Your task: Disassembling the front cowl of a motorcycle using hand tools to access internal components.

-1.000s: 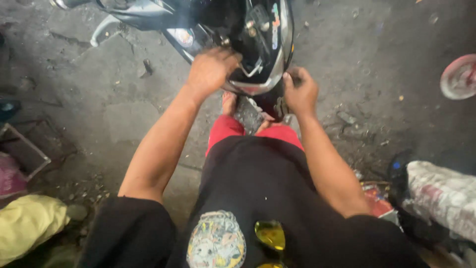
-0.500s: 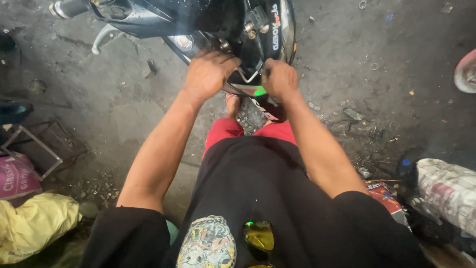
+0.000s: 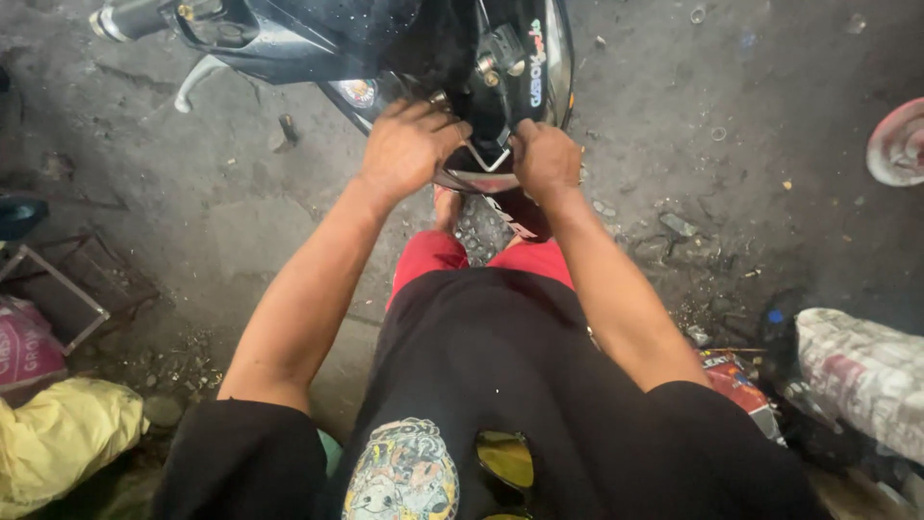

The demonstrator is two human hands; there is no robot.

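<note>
- Your left hand [image 3: 409, 146] is up near 12 o'clock, laid flat on the black front of the motorbike [image 3: 385, 43]. Its fingers are bent and pushed into the dark gap there — you cannot tell if they pinch anything.
- Your right hand [image 3: 544, 159] is just to the right of it, at about 1 o'clock. It is curled tight around a thin silver metal bracket [image 3: 493, 162] at the bottom edge of the bike's front.
- The two hands are near each other but do not touch.
- The motorbike fills the top of the view. Its handlebar grip [image 3: 130, 17] sticks out at 11 o'clock, and a silver brake lever [image 3: 197, 77] hangs just below it.
- Below your hands, near the middle, you can see your red shorts [image 3: 452, 255] and your black shirt [image 3: 491, 385].
- A yellow cloth [image 3: 58, 438] lies on the ground at 8 o'clock, with a pink bag [image 3: 24, 347] just above it.
- A metal frame [image 3: 58, 284] sits at 9 o'clock.
- A round pink thing [image 3: 900, 144] pokes in at 3 o'clock — only part of it shows.
- A grey and white patterned bundle [image 3: 861, 371] lies at 4 o'clock, beside a small dark bottle with a blue cap [image 3: 776, 332].
- The ground [image 3: 751, 87] is dirty grey concrete with bits of grit on it.
</note>
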